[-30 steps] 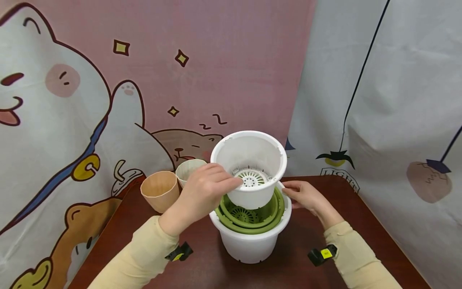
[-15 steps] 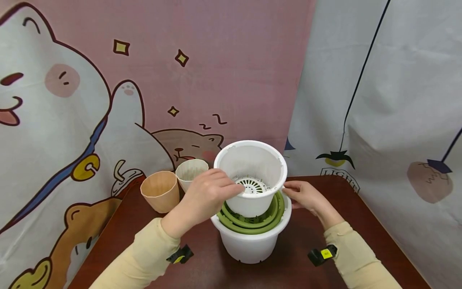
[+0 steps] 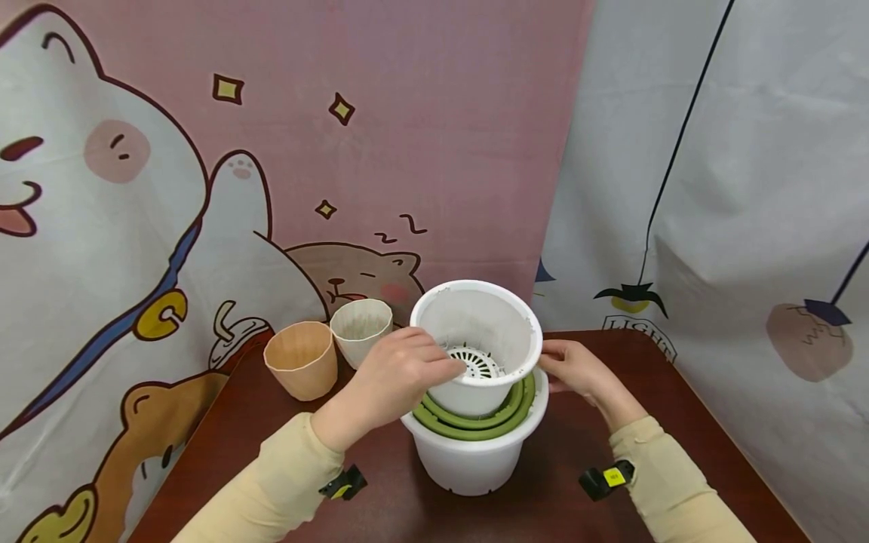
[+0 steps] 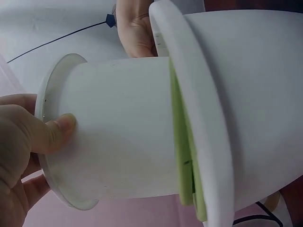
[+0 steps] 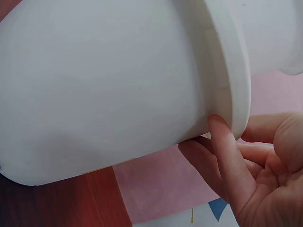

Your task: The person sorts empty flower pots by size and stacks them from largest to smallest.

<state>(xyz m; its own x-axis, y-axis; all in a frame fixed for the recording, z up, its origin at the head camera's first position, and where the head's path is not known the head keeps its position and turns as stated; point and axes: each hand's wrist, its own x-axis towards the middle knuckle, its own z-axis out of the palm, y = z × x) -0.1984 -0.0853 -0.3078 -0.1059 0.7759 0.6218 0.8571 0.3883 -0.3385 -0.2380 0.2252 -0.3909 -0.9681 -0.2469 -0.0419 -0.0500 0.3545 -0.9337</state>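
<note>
My left hand (image 3: 400,371) pinches the rim of a smaller white flowerpot (image 3: 478,324), its thumb lying on the outer wall in the left wrist view. This pot has a slotted base and is partly lowered into two nested green pots (image 3: 475,431), of which mainly the rims show. The green pots sit inside a larger white flowerpot (image 3: 468,464) standing on the table. At that large pot's right side, my right hand (image 3: 577,371) holds its rim between thumb and fingers, as the right wrist view (image 5: 251,165) shows.
To the left on the dark red wooden table (image 3: 271,437) stand a peach pot (image 3: 302,362) and, touching or close beside it, a cream faceted pot (image 3: 360,328). Behind the table hangs a printed cloth (image 3: 462,151) with cartoon animals.
My left hand has lowered the smaller white pot deeper into the green pots, shifting slightly right. My right hand has stayed at the large pot's rim.
</note>
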